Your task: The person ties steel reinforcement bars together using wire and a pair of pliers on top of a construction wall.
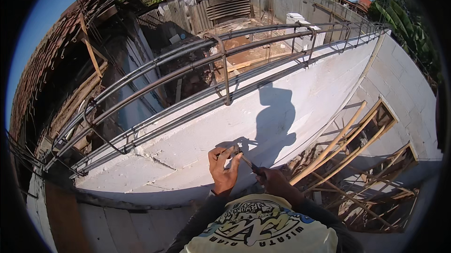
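Observation:
My right hand (pixel 278 185) is wrapped round the dark handle of a slim metal hand tool (pixel 247 161), just in front of my shirt. The shaft slants up and left, and its small head ends at the fingertips of my left hand (pixel 222 170). The left thumb and forefinger pinch there; whatever sits between them is too small to make out. Both hands are over the near side of a white block wall (pixel 202 145). Beyond them, a long rebar cage (pixel 181 71) of bars and square stirrups lies along the wall top.
Wooden poles (pixel 345 142) lean by window openings at the lower right, above rubble. A tiled roof (pixel 44 63) with broken timber stands at the left. White blocks (pixel 304 30) are stacked in the yard behind the wall. Bar ends (pixel 23 147) stick out at the far left.

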Tool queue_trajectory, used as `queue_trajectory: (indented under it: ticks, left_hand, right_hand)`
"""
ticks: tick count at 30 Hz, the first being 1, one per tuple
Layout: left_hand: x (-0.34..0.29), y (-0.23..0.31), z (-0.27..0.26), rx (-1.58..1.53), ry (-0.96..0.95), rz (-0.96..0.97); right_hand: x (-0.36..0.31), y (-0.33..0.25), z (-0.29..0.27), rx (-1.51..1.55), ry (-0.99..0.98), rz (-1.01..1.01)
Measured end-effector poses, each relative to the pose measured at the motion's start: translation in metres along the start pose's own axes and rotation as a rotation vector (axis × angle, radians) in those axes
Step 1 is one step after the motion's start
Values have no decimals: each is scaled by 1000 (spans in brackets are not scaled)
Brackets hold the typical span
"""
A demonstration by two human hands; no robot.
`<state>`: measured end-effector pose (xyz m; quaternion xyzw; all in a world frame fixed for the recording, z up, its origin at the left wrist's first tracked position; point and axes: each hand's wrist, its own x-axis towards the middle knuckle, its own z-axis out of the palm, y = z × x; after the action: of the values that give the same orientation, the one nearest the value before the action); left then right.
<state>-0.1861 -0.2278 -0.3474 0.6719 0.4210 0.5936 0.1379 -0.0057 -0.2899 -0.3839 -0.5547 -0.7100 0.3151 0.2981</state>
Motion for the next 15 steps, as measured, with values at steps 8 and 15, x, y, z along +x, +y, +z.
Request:
queue_trajectory:
  ticks: [8, 15]
  left_hand:
    - [-42, -30, -56, 276, 134, -44]
    - [-22, -35, -91, -558, 645, -563]
  right_hand:
    - [26, 11, 35, -46, -275, -219]
    - [36, -27, 2, 65, -540, -172]
